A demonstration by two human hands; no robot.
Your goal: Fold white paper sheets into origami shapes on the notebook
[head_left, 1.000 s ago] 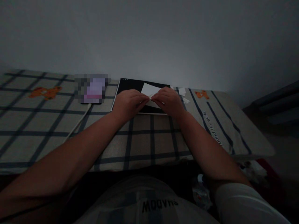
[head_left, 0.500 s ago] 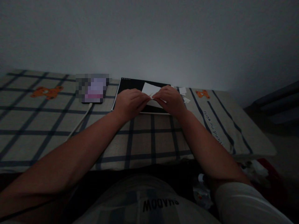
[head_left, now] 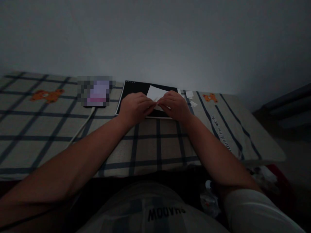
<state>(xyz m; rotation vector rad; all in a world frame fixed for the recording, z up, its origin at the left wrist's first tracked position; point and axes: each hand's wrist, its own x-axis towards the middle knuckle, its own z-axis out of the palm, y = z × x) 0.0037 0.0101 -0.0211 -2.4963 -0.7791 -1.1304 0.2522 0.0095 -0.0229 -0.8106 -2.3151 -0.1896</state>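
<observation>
Over a black flat pad or folder (head_left: 136,86) with a pale edge, my left hand (head_left: 136,106) and my right hand (head_left: 175,105) meet fingertip to fingertip. Both are closed in a pinch on a small piece of white paper (head_left: 156,100), mostly hidden by the fingers. Behind and beneath them, a larger white paper sheet (head_left: 155,92) lies on the black surface, its near part covered by my hands. Small white paper scraps (head_left: 189,94) rest to the right of my right hand.
A phone (head_left: 98,92), blurred out, lies at left with a white cable (head_left: 84,124) plugged in. The checked cloth (head_left: 145,145) covers the surface, against a grey wall (head_left: 155,42). A clear bottle (head_left: 209,200) stands below the front edge at right.
The fingertips of both hands have come slightly closer together, covering more of the small paper. The view has shifted slightly; the paper sheet and scraps stay in place.
</observation>
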